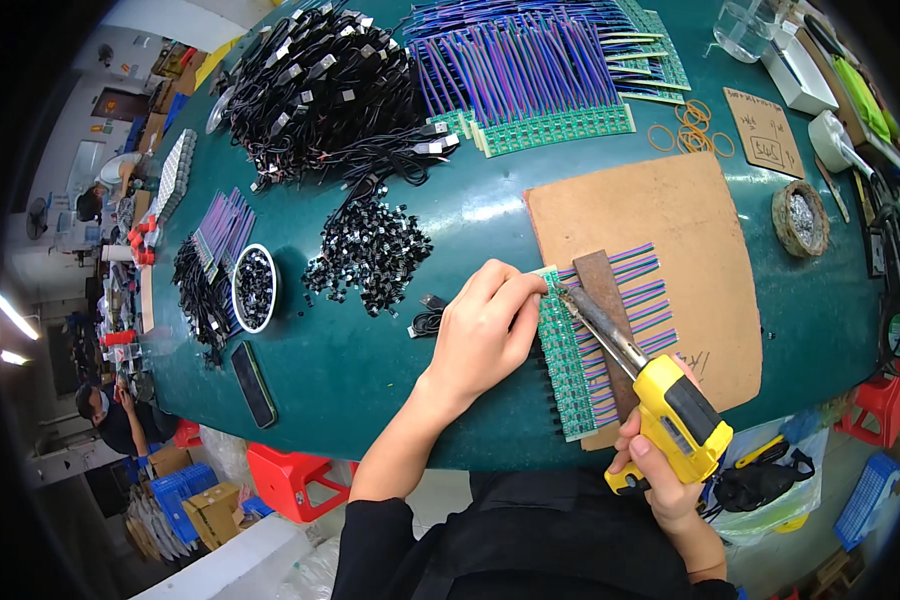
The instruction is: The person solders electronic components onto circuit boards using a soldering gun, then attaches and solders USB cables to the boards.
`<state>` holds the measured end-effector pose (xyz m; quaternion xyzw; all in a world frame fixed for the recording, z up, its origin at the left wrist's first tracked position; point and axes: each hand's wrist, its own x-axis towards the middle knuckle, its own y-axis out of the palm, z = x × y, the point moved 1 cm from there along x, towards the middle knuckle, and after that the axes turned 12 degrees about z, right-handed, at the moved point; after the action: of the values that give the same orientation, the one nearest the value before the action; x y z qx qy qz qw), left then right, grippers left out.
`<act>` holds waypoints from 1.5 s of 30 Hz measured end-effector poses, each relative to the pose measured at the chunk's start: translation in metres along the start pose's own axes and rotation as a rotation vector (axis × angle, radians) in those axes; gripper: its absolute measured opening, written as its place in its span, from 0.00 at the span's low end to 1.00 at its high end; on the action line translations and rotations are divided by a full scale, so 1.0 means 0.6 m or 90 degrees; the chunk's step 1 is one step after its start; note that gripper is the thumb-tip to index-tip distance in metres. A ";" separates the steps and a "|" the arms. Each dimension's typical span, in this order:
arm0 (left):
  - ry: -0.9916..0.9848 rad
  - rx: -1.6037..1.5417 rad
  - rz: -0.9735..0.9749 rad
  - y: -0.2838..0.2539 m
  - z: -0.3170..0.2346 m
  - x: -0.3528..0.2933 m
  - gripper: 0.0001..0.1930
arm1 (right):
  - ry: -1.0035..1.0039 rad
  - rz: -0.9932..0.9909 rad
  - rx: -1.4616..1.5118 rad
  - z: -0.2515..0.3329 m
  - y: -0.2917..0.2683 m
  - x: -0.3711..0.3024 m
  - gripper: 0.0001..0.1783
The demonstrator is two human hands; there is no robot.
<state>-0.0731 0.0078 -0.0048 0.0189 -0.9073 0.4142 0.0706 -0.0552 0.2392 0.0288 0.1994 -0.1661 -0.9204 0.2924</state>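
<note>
My right hand [660, 470] is wrapped round the handle of a yellow and black soldering gun [675, 415]. Its metal tip reaches to the far end of a green circuit board panel [567, 370]. There my left hand [485, 330] is closed, thumb and fingers pinched at the panel's edge; what lies between them is too small to make out. Purple, blue and dark wires [650, 290] run right from the panel. A flat brown bar [602, 300] lies across these wires. Beneath them is a brown cardboard sheet [650, 210]; the panel rests along its left edge.
Black USB cables [320, 90] are heaped at the far left, with small black connectors [370, 250] nearer. Wired board panels [555, 130] lie stacked at the back. A white bowl [256, 290], a phone [253, 384], rubber bands [695, 125] and a round dish [800, 218] stand around.
</note>
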 end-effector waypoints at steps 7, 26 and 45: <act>-0.015 -0.003 -0.007 0.000 -0.005 0.000 0.04 | -0.001 0.002 -0.008 0.001 0.000 0.003 0.38; -0.017 0.031 -0.009 0.001 -0.005 0.004 0.03 | 0.004 0.025 -0.005 0.007 -0.001 0.002 0.40; -0.025 -0.011 -0.019 -0.008 -0.007 0.001 0.05 | -0.024 0.008 0.024 -0.003 -0.004 -0.003 0.40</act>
<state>-0.0730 0.0076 0.0019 0.0400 -0.9118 0.4045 0.0591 -0.0543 0.2420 0.0269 0.1866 -0.1903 -0.9189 0.2909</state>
